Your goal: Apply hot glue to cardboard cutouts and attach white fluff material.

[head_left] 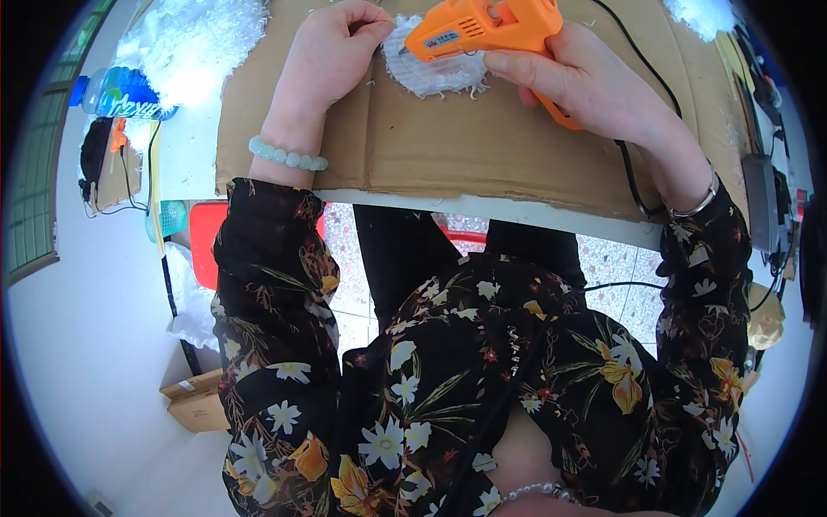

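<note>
My right hand (pixel 594 82) is wrapped round the handle of an orange hot glue gun (pixel 495 28), whose nozzle points left. Under the nozzle lies a small round white piece with a fuzzy, frayed edge (pixel 439 77), flat on the brown cardboard (pixel 482 151). The nozzle looks close to the piece, but whether they touch I cannot tell. At the left edge of the piece, my left hand (pixel 334 53) has its thumb and fingers pinched together. What sits between those fingertips is too small to make out.
Fluffy white material (pixel 194 52) is heaped at the far left, beside a blue-labelled bottle (pixel 129 93) lying on its side. A black cord (pixel 633 177) runs over the cardboard by my right wrist. More white fluff (pixel 702 15) lies far right. A red stool (pixel 205 246) stands below left.
</note>
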A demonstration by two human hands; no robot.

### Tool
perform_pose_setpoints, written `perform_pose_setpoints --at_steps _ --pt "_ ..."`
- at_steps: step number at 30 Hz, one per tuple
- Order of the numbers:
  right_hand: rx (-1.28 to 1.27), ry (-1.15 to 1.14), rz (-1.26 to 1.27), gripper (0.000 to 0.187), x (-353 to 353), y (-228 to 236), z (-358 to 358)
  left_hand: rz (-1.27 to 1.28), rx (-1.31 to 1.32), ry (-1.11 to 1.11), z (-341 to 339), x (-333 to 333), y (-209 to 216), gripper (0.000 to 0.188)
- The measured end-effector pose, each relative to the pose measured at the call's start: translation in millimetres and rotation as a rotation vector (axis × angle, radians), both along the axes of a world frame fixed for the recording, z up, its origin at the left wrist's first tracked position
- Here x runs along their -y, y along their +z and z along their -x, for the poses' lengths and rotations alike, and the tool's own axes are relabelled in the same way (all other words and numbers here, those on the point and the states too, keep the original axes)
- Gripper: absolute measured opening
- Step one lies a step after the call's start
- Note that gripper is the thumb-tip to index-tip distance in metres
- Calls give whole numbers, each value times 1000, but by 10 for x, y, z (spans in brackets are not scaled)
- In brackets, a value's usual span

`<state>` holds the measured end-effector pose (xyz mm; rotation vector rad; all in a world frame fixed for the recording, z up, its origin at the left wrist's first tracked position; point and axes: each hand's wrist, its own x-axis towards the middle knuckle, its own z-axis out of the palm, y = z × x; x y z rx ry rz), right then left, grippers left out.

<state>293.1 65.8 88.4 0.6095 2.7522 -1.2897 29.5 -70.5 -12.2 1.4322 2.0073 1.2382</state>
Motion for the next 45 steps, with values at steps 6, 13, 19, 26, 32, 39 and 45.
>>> perform_pose_setpoints --at_steps 6,13,19,26,32,39,45 --pt "76 -35 38 38 20 52 12 19 -43 13 -24 -9 8 22" --pt "-87 29 -25 37 -18 -233 -66 24 25 -1 12 9 -7 19" --pt "-119 13 12 40 -114 -348 -73 2 13 -19 19 -19 -19 18" --pt "-119 27 73 37 -162 -346 -105 0 30 6 -50 15 53 18" --pt "-308 -75 302 38 -169 -434 -142 -65 -81 83 -278 58 132 18" --pt "-222 -247 441 38 -419 -601 -232 -160 -288 46 -402 106 134 14" --pt "-298 -482 753 25 -218 -293 -404 -168 -500 -66 -405 296 201 17"
